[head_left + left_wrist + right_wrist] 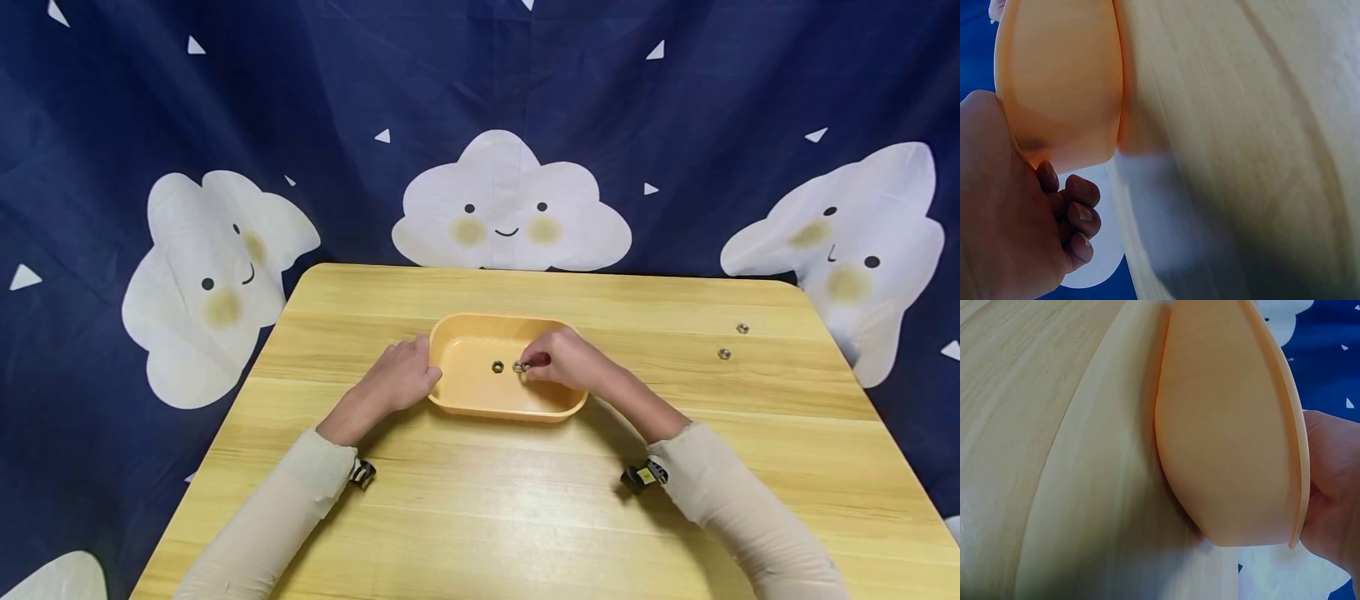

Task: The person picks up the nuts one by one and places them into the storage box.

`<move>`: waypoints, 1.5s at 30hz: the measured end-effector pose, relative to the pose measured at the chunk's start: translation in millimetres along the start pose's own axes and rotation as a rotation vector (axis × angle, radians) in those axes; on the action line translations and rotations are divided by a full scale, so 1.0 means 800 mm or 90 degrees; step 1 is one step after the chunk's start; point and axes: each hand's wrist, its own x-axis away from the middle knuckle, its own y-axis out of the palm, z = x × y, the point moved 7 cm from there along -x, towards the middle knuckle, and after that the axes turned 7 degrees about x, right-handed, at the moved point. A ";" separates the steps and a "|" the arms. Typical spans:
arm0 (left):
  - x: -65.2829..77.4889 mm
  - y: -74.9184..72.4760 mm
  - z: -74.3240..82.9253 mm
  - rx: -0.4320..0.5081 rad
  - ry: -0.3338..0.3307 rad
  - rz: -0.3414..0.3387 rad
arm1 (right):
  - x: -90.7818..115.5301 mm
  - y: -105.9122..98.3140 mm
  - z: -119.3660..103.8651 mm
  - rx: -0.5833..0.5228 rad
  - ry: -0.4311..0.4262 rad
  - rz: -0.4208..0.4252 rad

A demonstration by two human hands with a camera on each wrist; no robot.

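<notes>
Tray (480, 400) gripped by left hand (399, 375), nut (527, 367) pinched inside it by right hand (564, 358); brace tray, pinch lightly, imo.

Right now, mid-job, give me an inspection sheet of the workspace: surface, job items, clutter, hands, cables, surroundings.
Surface: wood-grain tabletop.
Job's things: yellow-orange container on the tabletop; a dark nut lies inside it; on the tabletop to the right lie a farther nut and a nearer nut.
Clutter: nothing seen.
Grippers: left hand grips the container's left end; right hand is over the container, pinching what looks like a nut at its fingertips, exact count there unclear.
Cables: nothing seen.
Surroundings: dark blue cloth printed with smiling clouds, behind and beside the tabletop.
</notes>
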 end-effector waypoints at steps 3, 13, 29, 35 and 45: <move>0.000 0.001 -0.001 -0.003 0.000 0.000 | -0.001 0.002 0.000 0.021 -0.003 -0.009; 0.000 0.000 -0.001 -0.002 0.008 0.004 | -0.001 0.011 -0.003 0.089 -0.016 -0.037; -0.001 0.001 -0.004 0.002 0.005 -0.001 | -0.003 0.022 -0.003 0.140 -0.023 -0.086; -0.001 0.001 -0.003 0.008 0.008 0.003 | -0.002 0.022 -0.004 0.138 -0.016 -0.088; -0.002 0.003 -0.005 0.009 0.008 0.002 | -0.003 0.025 -0.001 0.134 0.018 -0.106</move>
